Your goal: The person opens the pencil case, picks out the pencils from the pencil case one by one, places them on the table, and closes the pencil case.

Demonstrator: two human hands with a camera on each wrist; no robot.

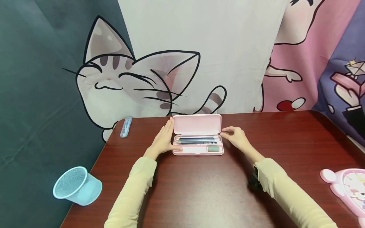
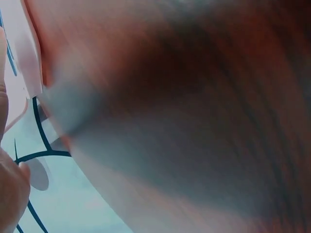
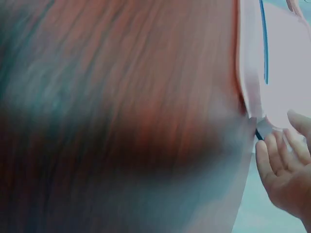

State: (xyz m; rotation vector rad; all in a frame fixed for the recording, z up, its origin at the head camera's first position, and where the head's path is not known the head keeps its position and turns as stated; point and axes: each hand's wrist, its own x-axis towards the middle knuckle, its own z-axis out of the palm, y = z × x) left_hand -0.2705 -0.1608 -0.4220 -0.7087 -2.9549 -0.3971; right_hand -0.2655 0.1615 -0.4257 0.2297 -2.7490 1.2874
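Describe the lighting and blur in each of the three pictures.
Head: mostly sharp, pale glare on the table, dark shadow beside the right sleeve; left wrist: heavy blur over most of the frame, the case clearer at far left; right wrist: a dark, blurred band across the table, the right hand clearer.

Pencil case on table, taken as dial centre, 12 o'clock away from the person: lid stands at 12, cloth backdrop farther beyond. Pencils lie in the rear half; block in the front half, toward 4. Left hand at 9, against the case; right hand at 3, by the lid's corner. Farther out: small box between 9 and 10, basket at 8, clock at 4.
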